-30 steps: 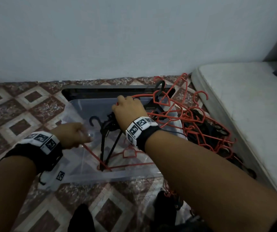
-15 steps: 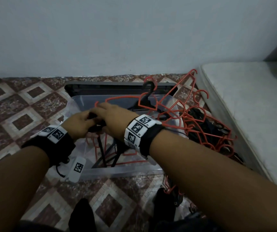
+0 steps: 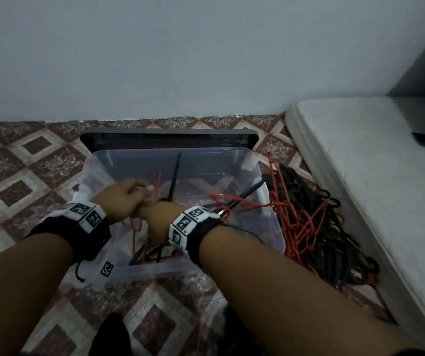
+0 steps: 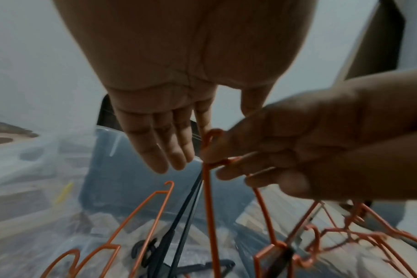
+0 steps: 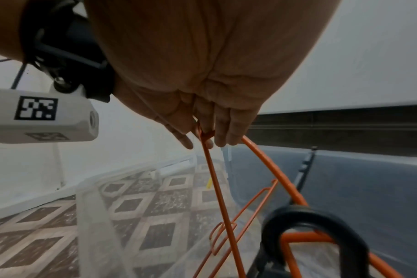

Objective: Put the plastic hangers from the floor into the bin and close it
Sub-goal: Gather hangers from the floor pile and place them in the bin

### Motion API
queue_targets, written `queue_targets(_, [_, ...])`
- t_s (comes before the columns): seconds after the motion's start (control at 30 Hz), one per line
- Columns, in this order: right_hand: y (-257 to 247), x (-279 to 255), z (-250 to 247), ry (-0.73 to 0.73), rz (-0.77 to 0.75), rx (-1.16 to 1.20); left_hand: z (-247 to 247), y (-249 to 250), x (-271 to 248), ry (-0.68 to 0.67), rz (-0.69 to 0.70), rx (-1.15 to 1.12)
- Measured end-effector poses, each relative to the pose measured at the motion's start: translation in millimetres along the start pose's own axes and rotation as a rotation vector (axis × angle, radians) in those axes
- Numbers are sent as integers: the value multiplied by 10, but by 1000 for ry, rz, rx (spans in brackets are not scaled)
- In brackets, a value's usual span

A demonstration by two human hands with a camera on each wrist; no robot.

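orange hangers [image 3: 293, 214], black hangers [image 3: 172, 186], clear bin [image 3: 270, 227], brown diamond-tiled floor [image 3: 26, 170]

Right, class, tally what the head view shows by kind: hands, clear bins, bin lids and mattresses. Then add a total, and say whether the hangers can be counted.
Hands: 2 (left hand, right hand)
Clear plastic bin: 1
Dark lid: 1
Mattress: 1
Total: 5
Hangers: orange and black, too tangled to count.

right hand [image 3: 155, 217] fingers hidden behind left hand [image 3: 124, 196] in head view | bin [image 3: 270, 227] near wall covered by forearms | hanger pile [image 3: 308, 222] blurred, count unclear
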State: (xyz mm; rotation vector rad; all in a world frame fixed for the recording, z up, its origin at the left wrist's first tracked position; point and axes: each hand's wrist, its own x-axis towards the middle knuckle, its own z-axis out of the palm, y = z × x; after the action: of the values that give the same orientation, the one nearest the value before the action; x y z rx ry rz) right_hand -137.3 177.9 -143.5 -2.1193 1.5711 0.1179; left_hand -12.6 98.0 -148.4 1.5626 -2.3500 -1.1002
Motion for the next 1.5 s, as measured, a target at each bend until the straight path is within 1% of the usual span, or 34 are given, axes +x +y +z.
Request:
queue_targets(0.07, [-42,92,105,-153,83,-97,105,130,-59,-163,57,95])
queue_targets(0.1, [-43,92,162,-212,79,-118,154,166,-85,-221,72,146])
queue_targets(0.13, [-26,57,218,-225,35,-114,193,178,-100,-261,71,189])
queue_targets(0.17, [-4,-21,246,-185,-25,-89,219,190,-122,-305,66,240])
queue_targets(0.23, [33,-238,263,-36,-120,-64,261,189,-143,-408,4,309])
queue_targets(0.27, [40,-325,255,5,-154,-71,286,179,-137,-427,-45,330])
queue_targets(0.3, [42,-416,223,13,-178,-66,307,171,-135,-440,-108,325])
queue_targets(0.33, [49,-490,185,17,-191,-63,339,152,-127,-445,-140,302])
queue_targets(0.4, [57,-586,49,91,-197,-32,373,137,-129,-456,-144,278])
queue_targets(0.43, [81,-640,-45,148,-174,-5,386,134,-131,-471,-143,256])
queue_targets(0.47, [139,-697,-142,222,-121,38,401,118,-127,-501,-127,237])
queue_targets(0.5, [238,-763,-253,295,-43,94,413,110,-136,-551,-81,247])
queue_targets(0.57, [561,-896,-505,429,136,183,425,150,-192,-641,46,375])
queue_targets(0.6, [764,-978,-636,488,235,196,448,165,-196,-647,97,462])
queue_targets(0.63, [991,-1082,-747,539,341,192,473,171,-179,-614,133,559])
queue_targets(0.7, [1449,-1344,-878,590,568,164,503,160,-96,-470,158,718])
queue_targets(0.73, [1659,-1486,-882,561,685,147,496,133,-43,-374,138,753])
queue_targets(0.77, [1833,-1613,-855,491,786,127,468,99,9,-274,104,755])
queue_targets(0.8, [1965,-1708,-805,377,854,116,429,59,54,-182,67,742])
queue_targets(0.83, [2056,-1780,-740,242,889,123,395,13,99,-123,30,729])
queue_targets(0.87, [2117,-1832,-659,110,907,143,376,-26,132,-108,-10,724])
queue_targets(0.9, [2146,-1873,-565,6,916,173,378,-55,152,-131,-54,733])
queue_targets(0.93, [2150,-1909,-476,-54,921,206,395,-66,157,-173,-95,755])
queue_targets(0.97, [2158,-1931,-382,-66,924,247,416,-52,149,-205,-123,781])
queue_targets(1.0, [2154,-1938,-299,-51,920,292,438,-16,134,-207,-124,811])
queue_targets(1.07, [2138,-1924,-173,-39,873,366,466,131,99,-135,-33,816])
queue_targets(1.13, [2129,-1895,-82,-12,823,400,474,378,35,-19,105,702])
queue_targets(1.2, [2116,-1884,-36,87,809,451,502,675,-49,81,251,557])
queue_targets(1.23, [2124,-1889,-29,141,813,466,530,830,-71,106,319,507])
queue_targets(1.27, [2132,-1896,-29,182,823,483,569,979,-74,101,371,470])
queue_targets(1.3, [2164,-1902,-22,205,835,510,627,1127,-64,61,409,446])
queue_targets(1.33, [2187,-1913,-26,212,844,534,700,1277,-28,-8,438,453])
queue_targets(1.43, [2248,-1952,-52,207,836,576,1038,1704,147,-264,509,642])
queue_targets(1.5, [2283,-1992,-78,219,817,626,1309,1924,253,-361,551,766])
